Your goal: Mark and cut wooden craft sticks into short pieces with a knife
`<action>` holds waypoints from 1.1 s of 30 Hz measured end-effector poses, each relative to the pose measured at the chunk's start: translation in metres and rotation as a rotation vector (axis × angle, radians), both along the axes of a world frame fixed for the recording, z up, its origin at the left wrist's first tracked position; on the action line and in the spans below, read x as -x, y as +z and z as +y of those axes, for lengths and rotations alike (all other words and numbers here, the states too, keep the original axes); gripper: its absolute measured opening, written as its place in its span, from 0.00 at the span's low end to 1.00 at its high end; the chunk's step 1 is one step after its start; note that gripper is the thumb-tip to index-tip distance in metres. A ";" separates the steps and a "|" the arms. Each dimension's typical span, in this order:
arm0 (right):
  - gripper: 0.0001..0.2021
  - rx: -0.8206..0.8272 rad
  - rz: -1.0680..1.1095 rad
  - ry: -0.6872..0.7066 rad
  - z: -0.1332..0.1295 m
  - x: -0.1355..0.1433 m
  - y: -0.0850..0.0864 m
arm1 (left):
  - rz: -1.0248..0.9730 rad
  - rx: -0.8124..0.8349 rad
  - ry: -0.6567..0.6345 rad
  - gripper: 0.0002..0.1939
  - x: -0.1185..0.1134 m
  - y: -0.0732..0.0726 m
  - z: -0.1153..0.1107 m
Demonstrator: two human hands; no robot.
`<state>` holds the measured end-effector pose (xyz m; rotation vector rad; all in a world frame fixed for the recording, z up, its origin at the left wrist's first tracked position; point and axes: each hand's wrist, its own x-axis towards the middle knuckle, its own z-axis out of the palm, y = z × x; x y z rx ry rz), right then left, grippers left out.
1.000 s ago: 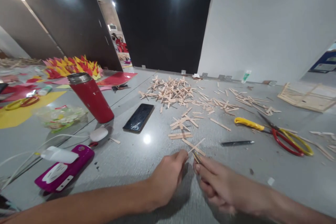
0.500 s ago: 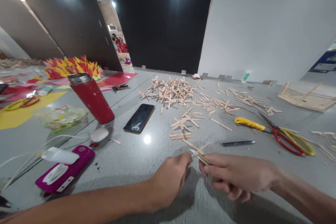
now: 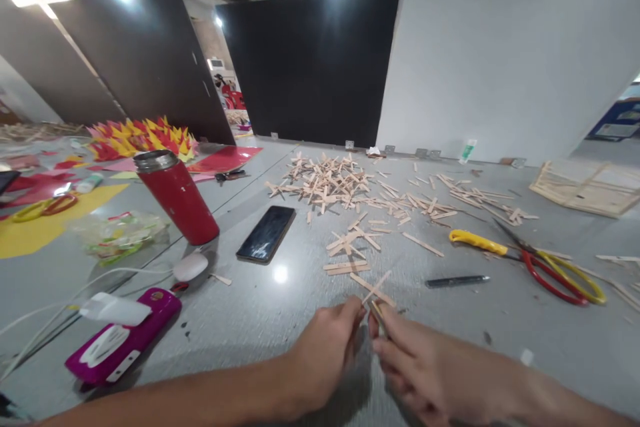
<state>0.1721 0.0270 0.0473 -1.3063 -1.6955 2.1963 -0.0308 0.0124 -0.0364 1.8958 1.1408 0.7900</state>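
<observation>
My left hand (image 3: 327, 353) pinches a thin wooden stick (image 3: 376, 288) that points up and to the right. In my right hand (image 3: 425, 360) is a slim tool with a yellowish edge, which looks like a craft knife (image 3: 379, 313); its blade is hard to make out now. Both hands are close together, low over the table, fingertips almost meeting. Just beyond them lies a flat popsicle stick (image 3: 365, 283). Two more popsicle sticks (image 3: 346, 268) rest side by side behind it, and a few crossed pieces (image 3: 345, 243) lie farther back.
A heap of cut sticks (image 3: 330, 180) spreads at the back. On the right are a pen (image 3: 457, 281), a yellow-handled tool (image 3: 477, 240), scissors (image 3: 555, 273) and a stick frame (image 3: 580, 193). On the left are a phone (image 3: 267, 233), red flask (image 3: 183, 203) and purple device (image 3: 125, 340).
My right hand has drawn back toward me and tilted, and the knife's tip has come away from the thin stick. The left hand has barely moved. The view has shifted slightly.
</observation>
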 end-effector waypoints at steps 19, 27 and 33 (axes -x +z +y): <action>0.15 -1.064 -0.392 0.155 0.018 -0.027 0.018 | -0.577 0.298 0.065 0.44 -0.013 0.028 0.003; 0.29 -1.937 -0.513 0.404 0.022 -0.029 0.015 | -0.552 0.357 -0.024 0.44 -0.010 0.032 0.003; 0.34 -1.838 -0.526 0.427 0.029 -0.037 0.023 | -0.590 0.368 0.032 0.40 -0.010 0.031 0.001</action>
